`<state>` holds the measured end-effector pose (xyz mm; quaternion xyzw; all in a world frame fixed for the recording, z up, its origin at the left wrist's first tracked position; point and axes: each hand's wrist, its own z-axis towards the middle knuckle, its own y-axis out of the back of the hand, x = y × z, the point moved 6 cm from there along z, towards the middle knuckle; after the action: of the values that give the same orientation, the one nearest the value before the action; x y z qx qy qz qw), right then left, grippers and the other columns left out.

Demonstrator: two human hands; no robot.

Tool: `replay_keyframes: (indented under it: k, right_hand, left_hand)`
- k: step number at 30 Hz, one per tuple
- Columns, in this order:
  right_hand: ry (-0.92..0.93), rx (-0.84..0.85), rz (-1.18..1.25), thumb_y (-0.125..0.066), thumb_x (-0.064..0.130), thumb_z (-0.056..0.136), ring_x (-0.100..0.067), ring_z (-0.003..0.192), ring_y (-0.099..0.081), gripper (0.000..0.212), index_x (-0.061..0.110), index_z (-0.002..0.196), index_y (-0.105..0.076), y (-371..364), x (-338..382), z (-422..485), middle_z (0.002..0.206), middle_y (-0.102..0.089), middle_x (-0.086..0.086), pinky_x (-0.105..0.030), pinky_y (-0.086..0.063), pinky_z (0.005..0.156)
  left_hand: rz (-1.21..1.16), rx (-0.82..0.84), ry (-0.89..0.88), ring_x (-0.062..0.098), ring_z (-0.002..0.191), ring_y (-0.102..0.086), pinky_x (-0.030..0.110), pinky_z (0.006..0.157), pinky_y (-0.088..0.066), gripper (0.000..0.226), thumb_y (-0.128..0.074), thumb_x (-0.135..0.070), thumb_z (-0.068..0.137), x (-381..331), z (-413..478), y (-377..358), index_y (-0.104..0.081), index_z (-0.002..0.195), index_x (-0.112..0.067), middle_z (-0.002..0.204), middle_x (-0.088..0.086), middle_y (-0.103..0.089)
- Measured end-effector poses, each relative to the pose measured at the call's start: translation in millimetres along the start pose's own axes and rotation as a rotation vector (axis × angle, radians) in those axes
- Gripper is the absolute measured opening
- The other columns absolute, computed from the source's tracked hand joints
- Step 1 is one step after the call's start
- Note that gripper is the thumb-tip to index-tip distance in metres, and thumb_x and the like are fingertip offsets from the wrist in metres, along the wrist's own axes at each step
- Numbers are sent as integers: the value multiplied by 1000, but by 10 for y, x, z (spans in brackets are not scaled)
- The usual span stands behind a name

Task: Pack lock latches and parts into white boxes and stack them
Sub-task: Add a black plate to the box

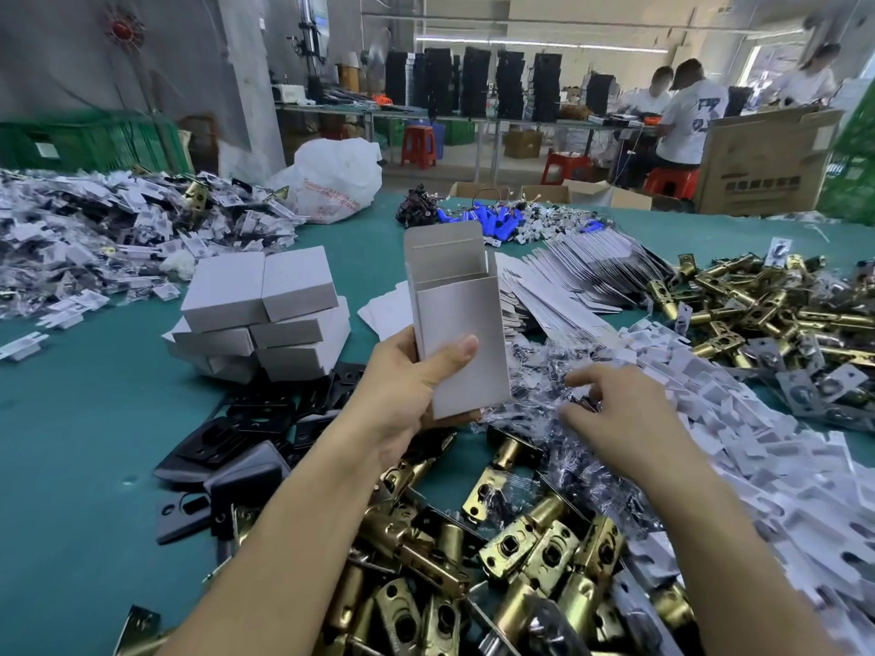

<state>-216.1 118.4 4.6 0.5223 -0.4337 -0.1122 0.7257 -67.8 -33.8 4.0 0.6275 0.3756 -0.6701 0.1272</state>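
Open white box upright above table centre, top flaps up, held in left hand: thumb across front face, fingers curled behind. Stack of closed white boxes just left of it; flat box blanks fanned to right. Brass latches heaped below both hands.

Red print on white plastic sack and dark print on cardboard carton both too blurred to read.

Right hand palm down on pile of clear parts bags, fingers bent into it; actual grip on a bag can't tell.
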Motion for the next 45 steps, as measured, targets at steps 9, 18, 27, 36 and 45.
replay_keyframes:
  k: [9,18,27,36,45]
  right_hand:
    - [-3,-190,66,-55,6,95,-2,46,-53,30,19,115,-72,253,-16,-8,85,-72,-1,-21,-45,52]
    - [504,-375,780,-64,4,92,-13,84,-71,25,26,104,-69,758,654,-365,92,-74,5,-29,-60,75]
    - [564,-315,430,-75,11,86,2,68,-63,16,22,85,-64,602,798,-419,71,-67,15,-7,-39,53]
    - [410,-39,128,-38,39,82,1,90,-58,40,40,101,-73,525,844,-433,86,-60,29,-30,-51,80]
    - [445,-125,14,-62,32,90,-7,95,-55,28,33,117,-64,443,890,-470,102,-59,14,-30,-46,82]
  left_hand:
    - [110,125,22,19,81,-76,38,56,-61,46,-80,-24,64,5,-27,-82,-70,107,-16,92,0,-78]
    - [323,305,163,24,91,-75,34,60,-59,48,-79,-21,66,116,-85,-66,-70,112,-13,103,8,-77]
    - [307,492,207,22,89,-72,30,66,-59,47,-77,-12,73,156,-197,-182,-68,119,-7,103,11,-74]
    - [280,442,177,20,89,-73,28,66,-59,29,-79,-14,70,128,-176,-159,-78,99,-22,100,7,-77]
    - [289,444,141,27,92,-74,37,68,-61,37,-78,-15,72,74,-171,-172,-74,109,-19,103,11,-76]
